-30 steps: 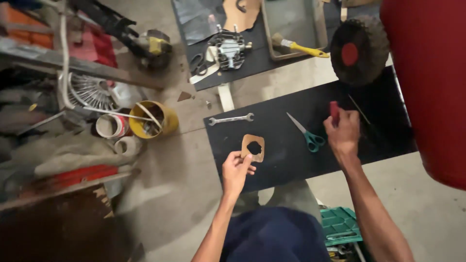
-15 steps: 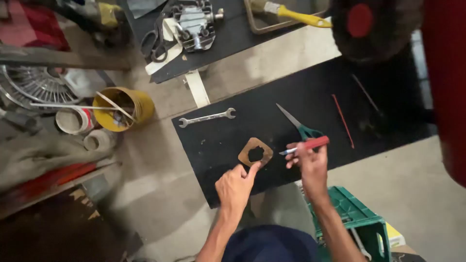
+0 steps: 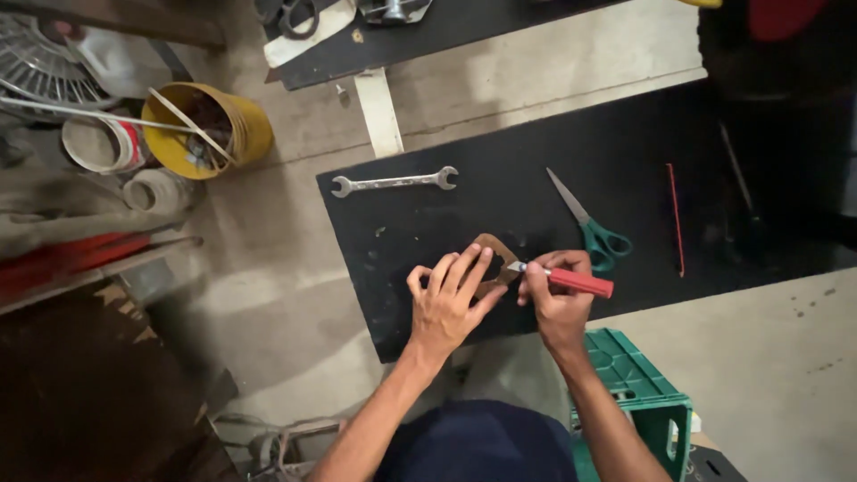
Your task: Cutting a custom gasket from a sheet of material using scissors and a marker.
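A small brown gasket-like cutout [image 3: 496,251] lies on a black mat [image 3: 536,170] on the floor. My left hand [image 3: 449,299] lies flat on the cutout and covers most of it. My right hand [image 3: 555,299] grips a red-handled utility knife [image 3: 571,280], whose blade tip touches the cutout's right edge. Green-handled scissors [image 3: 589,225] lie just beyond my right hand. A steel open-ended wrench [image 3: 394,182] rests on the mat's far left part.
A thin red rod [image 3: 676,218] lies on the mat at the right. A yellow bucket [image 3: 241,125] with scraps, tape rolls [image 3: 103,147] and a fan grille [image 3: 40,67] stand at the left. A green crate [image 3: 647,397] sits by my right arm. A second black mat [image 3: 420,36] with tools lies beyond.
My right hand picked up the red knife from the mat's right side and brought it to the cutout. My left hand moved onto the cutout and now presses it flat.
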